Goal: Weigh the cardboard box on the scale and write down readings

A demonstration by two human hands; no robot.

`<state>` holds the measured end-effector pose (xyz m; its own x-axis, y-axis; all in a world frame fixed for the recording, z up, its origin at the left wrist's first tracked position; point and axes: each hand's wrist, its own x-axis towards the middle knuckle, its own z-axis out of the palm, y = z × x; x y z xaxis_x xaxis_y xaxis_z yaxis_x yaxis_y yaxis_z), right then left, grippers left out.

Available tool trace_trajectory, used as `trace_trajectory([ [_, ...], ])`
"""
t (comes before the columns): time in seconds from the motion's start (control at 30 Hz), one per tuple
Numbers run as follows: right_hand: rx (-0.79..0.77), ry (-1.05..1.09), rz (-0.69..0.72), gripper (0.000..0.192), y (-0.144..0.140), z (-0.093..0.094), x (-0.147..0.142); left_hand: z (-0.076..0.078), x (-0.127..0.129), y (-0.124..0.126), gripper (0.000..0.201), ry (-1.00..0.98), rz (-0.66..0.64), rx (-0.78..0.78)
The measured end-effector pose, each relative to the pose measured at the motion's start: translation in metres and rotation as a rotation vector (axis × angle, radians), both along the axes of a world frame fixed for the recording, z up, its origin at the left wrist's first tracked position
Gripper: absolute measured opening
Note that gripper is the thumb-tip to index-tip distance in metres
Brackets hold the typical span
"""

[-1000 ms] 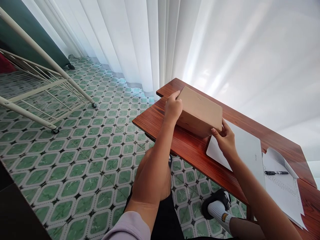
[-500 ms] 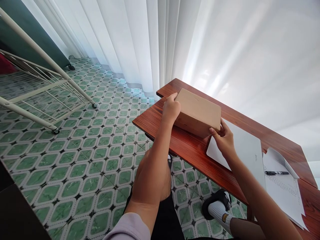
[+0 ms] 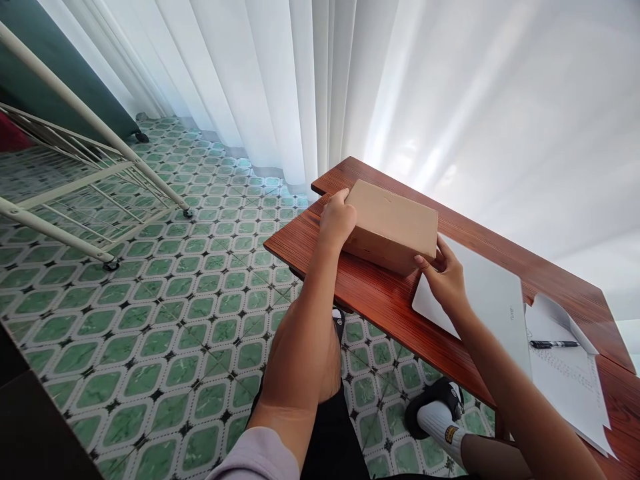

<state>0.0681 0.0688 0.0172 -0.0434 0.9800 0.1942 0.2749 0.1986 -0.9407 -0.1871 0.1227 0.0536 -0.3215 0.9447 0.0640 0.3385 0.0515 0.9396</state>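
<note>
A plain brown cardboard box (image 3: 393, 223) rests flat on the left end of a reddish wooden table (image 3: 380, 300). My left hand (image 3: 337, 220) grips the box's left end, fingers over its top edge. At the box's near right corner, my right hand (image 3: 445, 280) holds it from the side, lying over the corner of a closed white laptop (image 3: 487, 297). The box's right edge touches or overlaps the laptop; I cannot tell which.
White papers (image 3: 567, 373) with a black pen (image 3: 553, 345) lie right of the laptop. White curtains (image 3: 400, 87) hang behind the table. A cream metal rack (image 3: 75, 180) on wheels stands on the green tiled floor (image 3: 165, 300) at left. My sandalled foot (image 3: 435, 410) is under the table.
Both hands have lowered the box slightly and shifted it a little to the left; it now lies flatter on the table. The grip is unchanged.
</note>
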Motion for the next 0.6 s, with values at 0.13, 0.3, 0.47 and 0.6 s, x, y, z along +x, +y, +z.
trace_trajectory([
  [0.13, -0.009, 0.005, 0.002, 0.091, 0.000, 0.001, -0.001, 0.000, -0.001, -0.001, 0.067, 0.015, 0.010, -0.021],
  [0.3, 0.003, -0.007, 0.020, 0.090, 0.000, 0.001, 0.000, 0.006, 0.001, -0.005, 0.064, 0.094, 0.027, -0.044],
  [0.47, -0.002, -0.022, 0.062, 0.090, 0.000, 0.001, 0.002, 0.016, 0.009, -0.014, 0.065, 0.205, 0.097, 0.036],
  [0.6, -0.010, -0.036, 0.103, 0.090, 0.000, 0.004, 0.004, 0.024, 0.018, -0.020, 0.065, 0.212, 0.191, 0.240],
])
